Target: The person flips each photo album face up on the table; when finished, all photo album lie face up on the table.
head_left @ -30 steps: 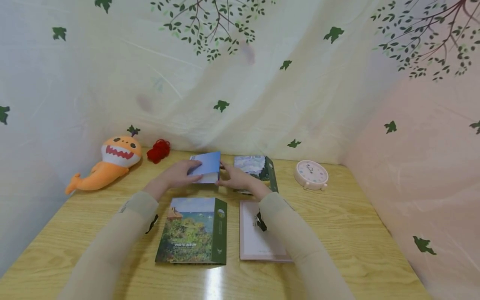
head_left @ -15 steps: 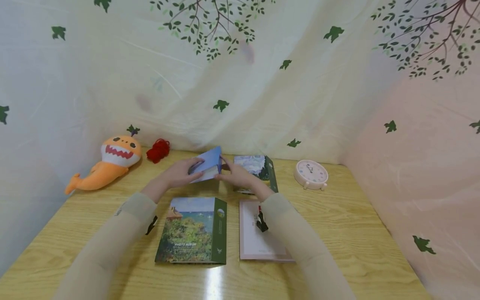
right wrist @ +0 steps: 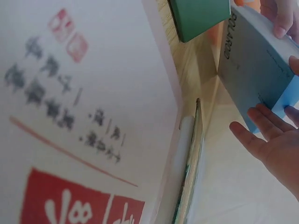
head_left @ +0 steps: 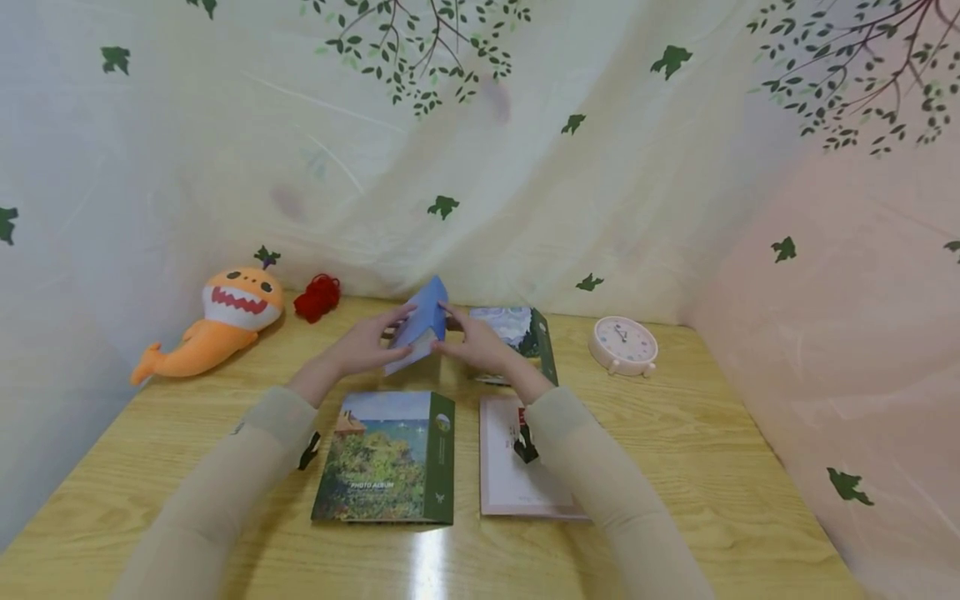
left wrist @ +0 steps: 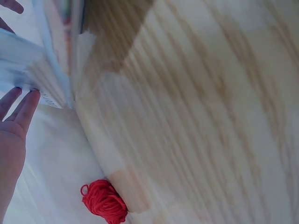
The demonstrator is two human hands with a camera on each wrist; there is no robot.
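Note:
A thick blue album (head_left: 425,319), lettered "POLAROID" in the right wrist view, is held tilted above the far middle of the table. My left hand (head_left: 362,345) grips its left side, fingers on the blue cover and thumb at the near edge. On the spine side, my right hand (head_left: 483,345) pinches the album between thumb and fingers. The left wrist view shows the album (left wrist: 23,58) partly cut off by the frame. Just right of my right hand lies a second album with a landscape cover (head_left: 517,329), partly covered by that hand.
A green-spined photo album (head_left: 382,458) lies in front on the wooden table (head_left: 675,467). Beside it, a pale pink book (head_left: 498,475) is partly under my right forearm. An orange plush shark (head_left: 225,333), red yarn (head_left: 317,297) and a pink clock (head_left: 624,344) sit farther back.
Both hands have tilted the blue album steeper, its far right corner rising while they keep hold of it. The other things on the table stay where they were.

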